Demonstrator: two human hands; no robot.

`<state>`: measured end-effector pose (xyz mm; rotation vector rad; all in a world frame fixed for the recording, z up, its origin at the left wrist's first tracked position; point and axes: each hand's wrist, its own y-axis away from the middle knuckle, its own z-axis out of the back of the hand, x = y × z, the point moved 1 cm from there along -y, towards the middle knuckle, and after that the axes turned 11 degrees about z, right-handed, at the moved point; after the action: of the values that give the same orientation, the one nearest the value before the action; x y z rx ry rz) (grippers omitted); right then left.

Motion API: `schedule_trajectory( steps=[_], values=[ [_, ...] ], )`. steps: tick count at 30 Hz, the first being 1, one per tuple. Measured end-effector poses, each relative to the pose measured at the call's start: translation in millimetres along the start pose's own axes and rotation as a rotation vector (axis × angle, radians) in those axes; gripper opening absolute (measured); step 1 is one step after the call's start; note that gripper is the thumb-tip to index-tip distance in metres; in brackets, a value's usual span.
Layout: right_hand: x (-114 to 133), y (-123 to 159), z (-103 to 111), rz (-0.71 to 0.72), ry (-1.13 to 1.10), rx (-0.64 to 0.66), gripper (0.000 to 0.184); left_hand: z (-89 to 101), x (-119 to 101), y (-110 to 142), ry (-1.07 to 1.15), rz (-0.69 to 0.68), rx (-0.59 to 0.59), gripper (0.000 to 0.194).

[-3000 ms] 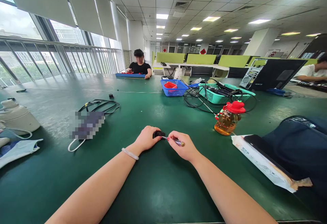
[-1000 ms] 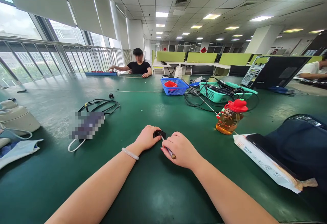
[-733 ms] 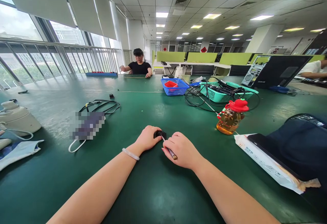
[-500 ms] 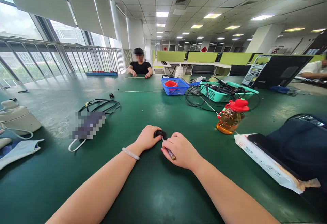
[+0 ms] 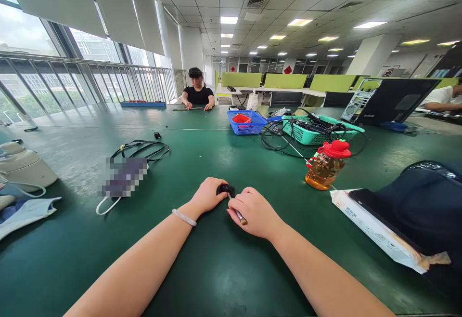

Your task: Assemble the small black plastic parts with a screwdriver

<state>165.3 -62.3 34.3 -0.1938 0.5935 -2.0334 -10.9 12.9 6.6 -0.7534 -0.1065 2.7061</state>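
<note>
My left hand [image 5: 210,195], with a pale bangle at the wrist, steadies a small black block-like part [image 5: 225,190] on the green table, thumb and fingers closed on its left side. What the part is cannot be made out. In my right hand [image 5: 254,213] is a slim screwdriver [image 5: 241,217], pinched between thumb and fingers and slanted. Its brownish butt end points back toward me, and its thin metal tip meets the near face of the black part. Fingers hide most of the handle.
Ahead stand a blue basket [image 5: 254,127] and a green basket [image 5: 311,138] heaped with cables. A red-capped bottle [image 5: 324,168] and a white packet [image 5: 375,232] lie rightward. Left are a blurred dark device [image 5: 126,176] and a face mask [image 5: 29,215]. A person [image 5: 198,96] sits opposite.
My hands, the screwdriver and the black part hold nearly the same pose. Across the table, the person's hand on the left of my view has shifted slightly to the right.
</note>
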Motion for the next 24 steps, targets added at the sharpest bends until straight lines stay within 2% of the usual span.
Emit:
schedule_trajectory(
  steps=[24],
  values=[
    [-1.0,0.6,2.9,-0.01,-0.001,-0.045,0.018,0.2,-0.6,-0.1,-0.015,-0.012,-0.011,0.028]
  ],
)
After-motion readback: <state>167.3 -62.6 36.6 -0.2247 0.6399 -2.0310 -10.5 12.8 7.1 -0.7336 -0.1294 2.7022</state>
